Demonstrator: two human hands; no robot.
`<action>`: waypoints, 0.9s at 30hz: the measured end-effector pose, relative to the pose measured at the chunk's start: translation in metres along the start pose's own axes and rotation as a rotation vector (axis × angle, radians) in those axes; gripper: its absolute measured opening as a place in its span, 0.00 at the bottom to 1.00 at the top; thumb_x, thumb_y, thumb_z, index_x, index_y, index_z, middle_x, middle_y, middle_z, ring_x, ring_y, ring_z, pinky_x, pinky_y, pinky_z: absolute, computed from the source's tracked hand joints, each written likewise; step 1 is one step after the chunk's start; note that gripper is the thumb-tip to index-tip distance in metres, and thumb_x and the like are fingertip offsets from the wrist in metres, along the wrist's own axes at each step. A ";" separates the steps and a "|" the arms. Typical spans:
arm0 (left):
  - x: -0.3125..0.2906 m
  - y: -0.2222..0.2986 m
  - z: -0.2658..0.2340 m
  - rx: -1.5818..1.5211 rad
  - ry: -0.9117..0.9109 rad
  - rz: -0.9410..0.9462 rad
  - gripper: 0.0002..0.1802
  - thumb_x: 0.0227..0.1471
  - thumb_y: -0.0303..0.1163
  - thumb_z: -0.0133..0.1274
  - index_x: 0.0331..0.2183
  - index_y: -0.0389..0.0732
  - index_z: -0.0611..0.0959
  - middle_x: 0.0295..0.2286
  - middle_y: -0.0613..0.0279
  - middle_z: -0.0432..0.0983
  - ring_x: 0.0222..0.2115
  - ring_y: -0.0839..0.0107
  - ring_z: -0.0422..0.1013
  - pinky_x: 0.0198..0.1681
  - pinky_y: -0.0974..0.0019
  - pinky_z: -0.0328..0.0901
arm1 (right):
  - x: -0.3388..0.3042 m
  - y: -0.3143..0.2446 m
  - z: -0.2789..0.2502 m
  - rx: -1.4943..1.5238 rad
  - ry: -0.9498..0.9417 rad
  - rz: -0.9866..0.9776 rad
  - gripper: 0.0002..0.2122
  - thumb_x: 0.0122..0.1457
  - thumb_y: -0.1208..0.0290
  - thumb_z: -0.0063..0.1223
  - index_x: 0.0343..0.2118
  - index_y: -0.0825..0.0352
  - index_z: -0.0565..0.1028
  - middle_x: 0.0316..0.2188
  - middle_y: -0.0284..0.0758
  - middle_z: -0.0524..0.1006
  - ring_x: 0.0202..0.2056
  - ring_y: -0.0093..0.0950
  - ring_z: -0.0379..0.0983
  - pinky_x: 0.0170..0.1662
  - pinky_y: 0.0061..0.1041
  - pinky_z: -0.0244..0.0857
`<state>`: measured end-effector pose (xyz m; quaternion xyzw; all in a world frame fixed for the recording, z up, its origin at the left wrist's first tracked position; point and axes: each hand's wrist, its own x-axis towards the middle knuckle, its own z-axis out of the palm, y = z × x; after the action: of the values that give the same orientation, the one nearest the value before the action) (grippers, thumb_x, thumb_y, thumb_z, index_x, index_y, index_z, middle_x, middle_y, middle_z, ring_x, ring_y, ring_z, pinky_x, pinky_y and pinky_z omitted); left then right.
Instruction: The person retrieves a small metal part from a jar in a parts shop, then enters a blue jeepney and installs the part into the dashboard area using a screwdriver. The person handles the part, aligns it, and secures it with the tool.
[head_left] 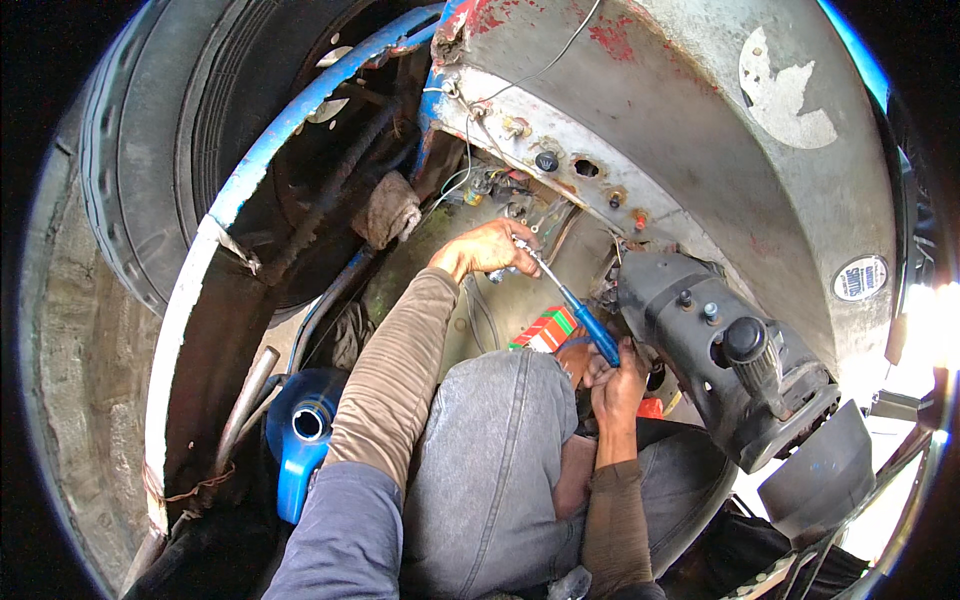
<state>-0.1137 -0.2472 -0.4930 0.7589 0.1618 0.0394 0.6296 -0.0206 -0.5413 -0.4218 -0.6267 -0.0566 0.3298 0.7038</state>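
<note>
A screwdriver with a blue handle [592,328] and a bare metal shaft slants up and to the left in front of me. My right hand [617,388] is closed around the lower end of its handle. At the tip of the shaft, my left hand [490,248] is closed, its fingers curled about a small metal part [497,274] that they largely cover. Just left of the screwdriver handle lies a red, white and green box [547,330], close to my knee. Wires and small fittings [515,210] show beyond my left hand.
A worn white panel [480,95] with knobs and a hole runs along the far side. On the right stands a dark steering column housing [690,300]. A blue jug [290,420] sits left of my arm, beside the open door frame [190,290]. A tyre [150,150] lies beyond it.
</note>
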 end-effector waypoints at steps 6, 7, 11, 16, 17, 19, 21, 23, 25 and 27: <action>-0.002 0.003 0.000 0.052 0.036 0.036 0.27 0.41 0.43 0.72 0.40 0.36 0.85 0.37 0.55 0.82 0.41 0.64 0.75 0.45 0.62 0.68 | 0.005 -0.002 0.000 0.309 0.157 0.087 0.15 0.70 0.62 0.45 0.42 0.73 0.73 0.24 0.39 0.77 0.15 0.27 0.68 0.16 0.29 0.61; -0.002 0.004 0.000 0.013 0.018 0.031 0.27 0.41 0.43 0.72 0.40 0.36 0.85 0.36 0.54 0.82 0.40 0.64 0.75 0.45 0.62 0.68 | 0.005 -0.002 0.001 0.263 0.125 0.059 0.15 0.70 0.62 0.43 0.40 0.72 0.73 0.24 0.40 0.77 0.15 0.29 0.68 0.17 0.31 0.63; -0.003 0.006 -0.001 -0.006 -0.011 0.018 0.28 0.41 0.43 0.72 0.41 0.35 0.85 0.36 0.54 0.82 0.40 0.64 0.76 0.45 0.62 0.68 | 0.003 -0.002 0.000 -0.148 0.190 0.129 0.12 0.67 0.66 0.45 0.42 0.72 0.73 0.33 0.42 0.78 0.26 0.31 0.74 0.28 0.32 0.70; -0.002 0.005 -0.002 -0.009 -0.004 0.022 0.27 0.42 0.43 0.72 0.40 0.34 0.85 0.36 0.55 0.82 0.40 0.65 0.76 0.45 0.62 0.68 | 0.001 0.000 -0.004 0.134 0.121 0.018 0.17 0.70 0.59 0.46 0.47 0.72 0.72 0.26 0.41 0.79 0.16 0.26 0.69 0.17 0.28 0.62; -0.002 0.004 -0.001 -0.012 -0.017 0.028 0.27 0.42 0.43 0.72 0.40 0.34 0.85 0.36 0.55 0.82 0.40 0.65 0.76 0.45 0.62 0.68 | 0.002 0.001 -0.004 0.013 0.070 -0.014 0.17 0.70 0.60 0.46 0.48 0.72 0.72 0.26 0.41 0.79 0.17 0.27 0.70 0.19 0.30 0.65; -0.001 0.002 -0.001 -0.011 -0.014 0.040 0.27 0.42 0.43 0.72 0.40 0.34 0.85 0.35 0.56 0.82 0.39 0.65 0.76 0.45 0.62 0.68 | 0.003 0.001 -0.006 -0.165 0.072 0.027 0.17 0.69 0.61 0.47 0.48 0.72 0.72 0.27 0.41 0.79 0.20 0.28 0.72 0.23 0.32 0.68; -0.001 0.002 0.000 0.003 0.015 0.051 0.26 0.42 0.43 0.72 0.39 0.35 0.86 0.34 0.56 0.82 0.39 0.66 0.76 0.44 0.63 0.68 | 0.004 0.001 -0.009 0.031 0.050 0.099 0.16 0.69 0.61 0.49 0.48 0.71 0.72 0.27 0.40 0.79 0.21 0.27 0.73 0.24 0.30 0.68; -0.001 0.001 0.001 -0.027 0.023 0.025 0.26 0.42 0.43 0.72 0.39 0.35 0.86 0.33 0.57 0.81 0.38 0.66 0.76 0.44 0.63 0.68 | 0.005 0.000 -0.012 0.196 0.054 0.095 0.16 0.68 0.60 0.49 0.46 0.71 0.72 0.27 0.40 0.79 0.20 0.26 0.72 0.23 0.25 0.66; -0.001 0.002 0.001 -0.028 0.017 0.027 0.25 0.42 0.43 0.72 0.38 0.36 0.86 0.32 0.57 0.81 0.38 0.67 0.75 0.43 0.62 0.68 | 0.006 -0.002 -0.014 0.132 0.061 0.009 0.16 0.68 0.60 0.49 0.45 0.70 0.73 0.29 0.41 0.79 0.22 0.26 0.73 0.24 0.26 0.67; -0.001 0.002 0.001 -0.004 0.002 0.074 0.25 0.42 0.43 0.72 0.38 0.36 0.85 0.31 0.58 0.81 0.38 0.67 0.75 0.43 0.62 0.68 | 0.007 -0.003 -0.015 -0.043 -0.016 0.042 0.16 0.69 0.60 0.48 0.45 0.71 0.73 0.31 0.42 0.79 0.23 0.27 0.74 0.22 0.28 0.67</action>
<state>-0.1137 -0.2483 -0.4912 0.7630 0.1343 0.0637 0.6291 -0.0068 -0.5500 -0.4239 -0.6399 -0.0562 0.3483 0.6827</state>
